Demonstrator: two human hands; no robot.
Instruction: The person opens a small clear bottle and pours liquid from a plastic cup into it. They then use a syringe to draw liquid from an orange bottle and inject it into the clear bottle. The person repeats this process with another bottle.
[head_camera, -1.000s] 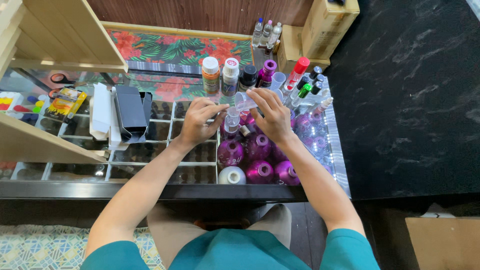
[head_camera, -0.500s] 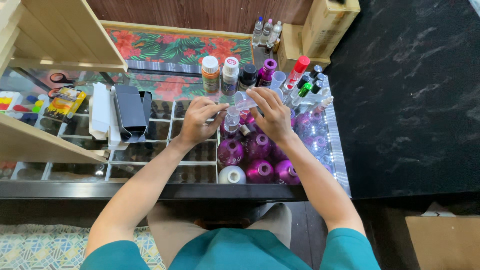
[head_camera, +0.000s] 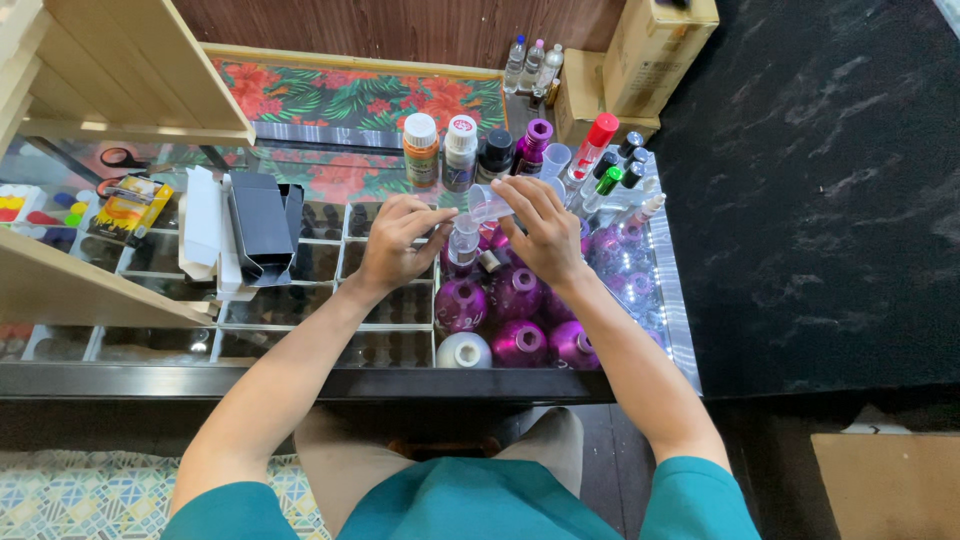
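Nothing much has moved since a second ago, both hands sit right where they were over the glass counter (head_camera: 150, 345). Packaging first: a black box (head_camera: 262, 225) lies open-ended near the left middle of the counter, with a white folded carton (head_camera: 202, 228) just beside it and a yellow packet (head_camera: 130, 205) further left. Two brown cardboard boxes (head_camera: 640, 55) stand at the far right corner. Along the far edge there's an orange bottle (head_camera: 421, 152) with a white cap, a white-capped bottle (head_camera: 461, 152) with a pale label, and a purple-capped bottle (head_camera: 534, 145).

The right hand (head_camera: 548, 235) has its fingers closed around a small clear cup (head_camera: 487, 203), tipped sideways over a little clear spray bottle (head_camera: 463, 240). The left hand (head_camera: 395, 245) pinches that bottle at its neck, fingers curled. Both are over the near right part of the counter, above a cluster of round purple flasks (head_camera: 515, 295) and one white flask (head_camera: 463, 351). Can't tell what's in the cup.
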